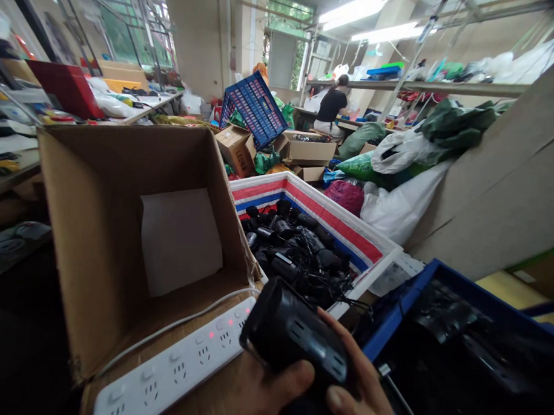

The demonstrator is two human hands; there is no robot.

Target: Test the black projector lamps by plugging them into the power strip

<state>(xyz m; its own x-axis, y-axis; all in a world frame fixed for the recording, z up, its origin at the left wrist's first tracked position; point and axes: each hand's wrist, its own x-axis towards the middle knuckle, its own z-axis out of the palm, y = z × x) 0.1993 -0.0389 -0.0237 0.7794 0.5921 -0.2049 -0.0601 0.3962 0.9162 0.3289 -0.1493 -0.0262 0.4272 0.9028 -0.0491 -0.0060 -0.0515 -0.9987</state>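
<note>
A black rounded plastic device [304,340] with small slots along its side sits in both my hands, close to the camera. My left hand [265,383] is closed on it from below and the left, thumb across its near side. My right hand [362,380] grips the right end, with fingers along the far edge and the thumb in front. Just left of the device, a white power strip [173,368] with several sockets and red lights lies on cardboard. Behind it stands an open cardboard box [91,238] with a white sheet inside.
A striped red, white and blue bin [336,211] holds black devices with cords. At right stands a blue crate [399,312] containing dark parts. Sacks [403,191], cartons [309,150] and a tilted blue basket [255,108] fill the background, where a person [332,109] sits.
</note>
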